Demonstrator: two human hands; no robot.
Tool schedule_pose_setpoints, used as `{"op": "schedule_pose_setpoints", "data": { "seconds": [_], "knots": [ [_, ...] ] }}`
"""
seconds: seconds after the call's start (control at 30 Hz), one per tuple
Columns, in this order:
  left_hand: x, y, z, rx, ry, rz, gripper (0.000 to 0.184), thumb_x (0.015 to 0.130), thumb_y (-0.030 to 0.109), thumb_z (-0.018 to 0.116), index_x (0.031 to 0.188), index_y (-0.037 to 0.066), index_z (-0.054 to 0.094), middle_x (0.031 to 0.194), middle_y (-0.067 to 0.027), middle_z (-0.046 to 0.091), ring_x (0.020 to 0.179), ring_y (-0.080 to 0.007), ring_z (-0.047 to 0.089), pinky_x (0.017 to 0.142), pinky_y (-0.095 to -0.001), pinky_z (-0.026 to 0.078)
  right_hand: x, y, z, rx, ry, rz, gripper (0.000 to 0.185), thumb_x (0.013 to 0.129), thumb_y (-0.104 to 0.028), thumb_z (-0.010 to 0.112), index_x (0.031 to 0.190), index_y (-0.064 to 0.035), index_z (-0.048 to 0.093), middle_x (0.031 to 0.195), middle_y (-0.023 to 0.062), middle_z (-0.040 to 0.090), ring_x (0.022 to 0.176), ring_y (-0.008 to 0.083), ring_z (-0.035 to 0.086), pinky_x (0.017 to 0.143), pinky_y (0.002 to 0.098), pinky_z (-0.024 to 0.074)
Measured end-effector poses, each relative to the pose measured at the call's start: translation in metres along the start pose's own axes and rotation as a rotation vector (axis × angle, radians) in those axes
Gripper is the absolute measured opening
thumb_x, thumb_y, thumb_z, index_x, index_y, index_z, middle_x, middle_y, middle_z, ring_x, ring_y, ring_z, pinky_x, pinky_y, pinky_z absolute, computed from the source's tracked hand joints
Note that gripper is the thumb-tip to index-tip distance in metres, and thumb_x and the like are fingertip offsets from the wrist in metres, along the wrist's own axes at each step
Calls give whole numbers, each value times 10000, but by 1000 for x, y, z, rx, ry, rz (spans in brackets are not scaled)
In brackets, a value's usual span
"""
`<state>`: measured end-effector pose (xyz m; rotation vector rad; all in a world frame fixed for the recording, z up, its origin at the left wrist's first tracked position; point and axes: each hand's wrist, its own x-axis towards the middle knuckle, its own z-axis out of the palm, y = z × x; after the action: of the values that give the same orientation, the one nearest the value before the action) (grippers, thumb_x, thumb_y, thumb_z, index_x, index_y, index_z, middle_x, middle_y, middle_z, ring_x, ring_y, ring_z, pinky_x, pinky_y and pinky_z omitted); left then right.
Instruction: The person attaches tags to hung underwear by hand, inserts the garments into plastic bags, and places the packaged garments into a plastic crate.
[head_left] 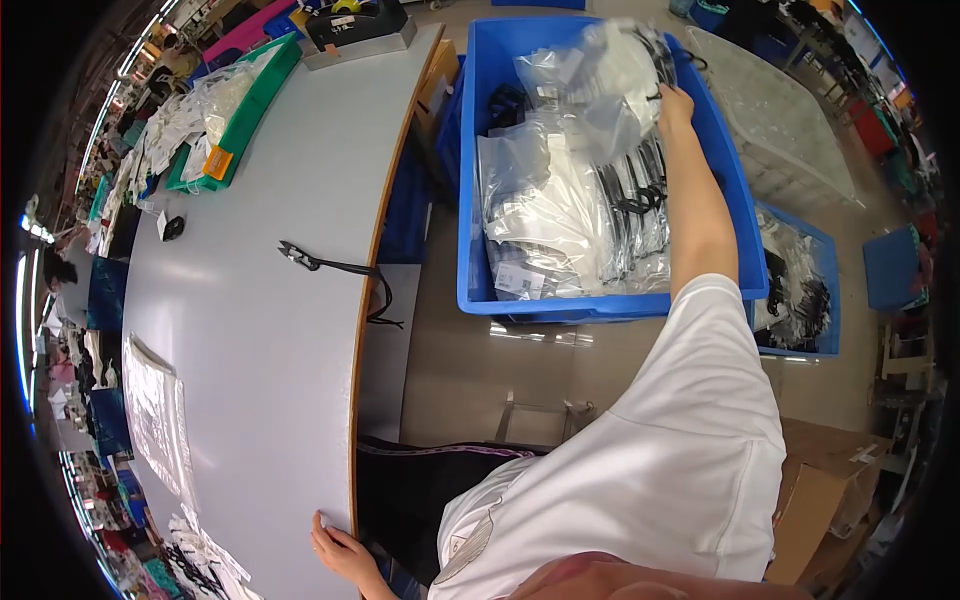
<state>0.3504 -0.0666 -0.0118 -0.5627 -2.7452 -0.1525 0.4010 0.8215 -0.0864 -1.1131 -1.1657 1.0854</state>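
Note:
My right hand (677, 104) reaches into a large blue plastic bin (610, 305) and is closed on the edge of a clear plastic bag of white goods with black parts (622, 82). That bag is blurred, so its contents cannot be made out closely. Beneath it, more clear bags of white and black goods (555, 215) fill the bin, one bearing a white label (520, 280). My left hand (340, 548) rests on the near edge of the grey table (270, 400), fingers laid on the top and holding nothing.
Thread snips (298, 256) on a black cord lie by the table edge. A green tray (262, 95) of white pieces and a black box (355, 25) stand farther off. Flat bagged goods (160, 420) lie at left. Another blue bin (800, 285) and a cardboard box (815, 500) are to the right.

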Motion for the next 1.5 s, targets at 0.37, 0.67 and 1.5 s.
{"op": "schedule_pose_setpoints", "data": {
  "seconds": [0.37,0.67,1.5],
  "knots": [
    [27,19,-3,-203,-27,-45,325,967,32,460,1287,23,517,966,-114,560,792,-218,518,712,-312,458,-140,-121,-30,104,-306,-34,344,902,-112,613,1212,38,608,1028,101,681,879,140,617,768,233,476],
    [137,82,-69,-523,271,279,504,821,-30,606,1310,13,490,1180,-147,566,1030,-266,541,898,-344,440,-237,-281,-46,404,-1005,-219,398,892,-61,579,1267,72,558,1148,134,660,949,142,630,835,214,483],
    [86,-27,-148,114,927,243,315,793,60,708,1107,70,698,890,-24,704,672,-122,595,548,-248,435,-641,-317,183,449,-1536,-343,297,952,-330,581,1055,-58,636,963,35,646,833,139,596,770,249,467]
  ]
}}
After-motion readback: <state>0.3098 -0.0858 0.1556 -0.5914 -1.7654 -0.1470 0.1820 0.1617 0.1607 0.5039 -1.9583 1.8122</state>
